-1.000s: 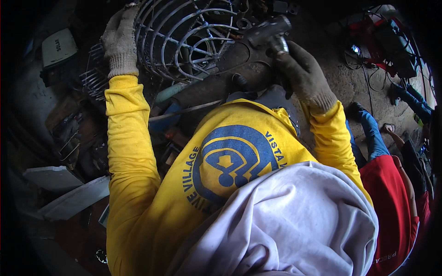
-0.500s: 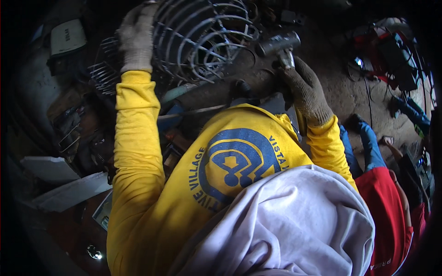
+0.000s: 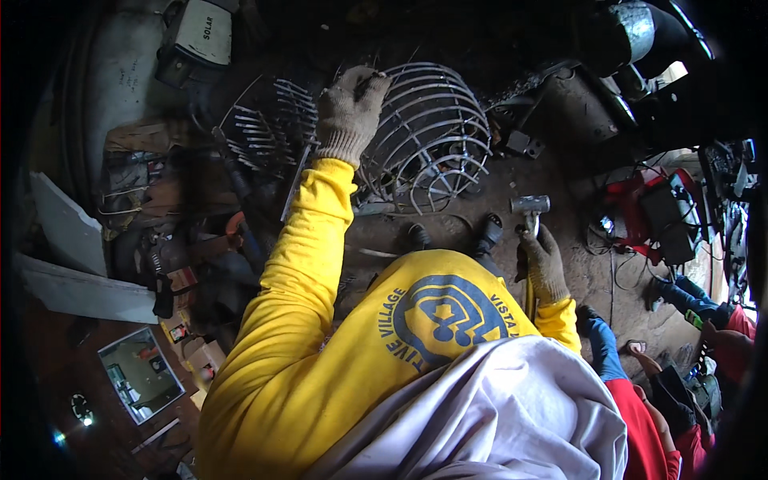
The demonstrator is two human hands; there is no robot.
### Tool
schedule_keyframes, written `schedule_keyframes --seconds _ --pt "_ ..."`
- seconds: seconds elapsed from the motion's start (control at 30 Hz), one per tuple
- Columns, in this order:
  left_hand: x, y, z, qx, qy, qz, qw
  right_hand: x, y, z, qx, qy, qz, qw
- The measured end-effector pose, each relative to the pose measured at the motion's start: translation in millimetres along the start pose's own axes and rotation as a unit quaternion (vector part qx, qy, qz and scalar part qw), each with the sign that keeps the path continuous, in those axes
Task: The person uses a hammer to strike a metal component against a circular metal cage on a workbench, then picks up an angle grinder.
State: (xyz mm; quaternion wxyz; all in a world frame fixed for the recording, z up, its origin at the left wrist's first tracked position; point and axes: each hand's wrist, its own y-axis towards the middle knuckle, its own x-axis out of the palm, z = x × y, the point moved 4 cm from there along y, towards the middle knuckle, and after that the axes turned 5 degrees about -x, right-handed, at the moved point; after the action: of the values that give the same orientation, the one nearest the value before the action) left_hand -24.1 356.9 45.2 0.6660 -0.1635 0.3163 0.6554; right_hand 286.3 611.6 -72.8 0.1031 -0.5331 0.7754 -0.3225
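A round wire cage (image 3: pixel 428 140) of bent grey metal rods lies on its side on the dirt floor (image 3: pixel 560 180), its open mouth facing the person and nothing visible inside it. The left hand (image 3: pixel 349 116), in a knitted work glove, is closed over the cage's upper left rim. The right hand (image 3: pixel 544 264), gloved the same way, is wrapped around the handle of a hammer (image 3: pixel 530 205), whose steel head stands just right of the cage and apart from it. 2 dark shoes (image 3: pixel 488 232) rest on the floor just below the cage.

At the upper left sits a pale boxy device (image 3: pixel 200 36) with a dark printed label. Left of the cage lie loose bent metal rods (image 3: pixel 268 128) in a row. Lower left, small cardboard boxes (image 3: pixel 196 356) with coloured labels lie beside a framed rectangular panel (image 3: pixel 140 372). White flat boards (image 3: pixel 76 256) lean at the far left. On the right, a red and black case (image 3: pixel 648 212) sits among cables, contents too dim to tell.
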Motion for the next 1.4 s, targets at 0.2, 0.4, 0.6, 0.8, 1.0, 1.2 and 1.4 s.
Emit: schedule_keyframes --seconds 0.2,0.4,0.6,0.8,1.0,1.2,1.4 --pt "-4 -4 5 0.017 -0.009 0.016 1.000 -3 3 -3 -0.008 -0.010 -0.016 1.000" --pt "-3 10 -20 -0.045 -0.119 -0.001 0.992 -16 8 -5 -0.007 -0.034 -0.022 0.999" --pt "-42 60 -39 -0.109 -0.241 -0.009 0.964 -31 8 -3 0.007 -0.046 0.005 0.999" --pt "-25 81 -27 -0.107 0.031 -0.203 0.973 -43 6 -2 0.023 -0.058 0.019 0.998" --pt "20 97 -25 -0.011 0.196 -0.335 0.922 -48 8 -1 0.003 -0.061 0.022 0.998" --pt "24 104 -29 -0.024 0.191 -0.373 0.908 -55 7 6 0.021 -0.048 0.040 0.998" --pt "27 97 -15 0.122 0.272 -0.378 0.877 -59 9 6 0.019 -0.053 0.034 0.998"
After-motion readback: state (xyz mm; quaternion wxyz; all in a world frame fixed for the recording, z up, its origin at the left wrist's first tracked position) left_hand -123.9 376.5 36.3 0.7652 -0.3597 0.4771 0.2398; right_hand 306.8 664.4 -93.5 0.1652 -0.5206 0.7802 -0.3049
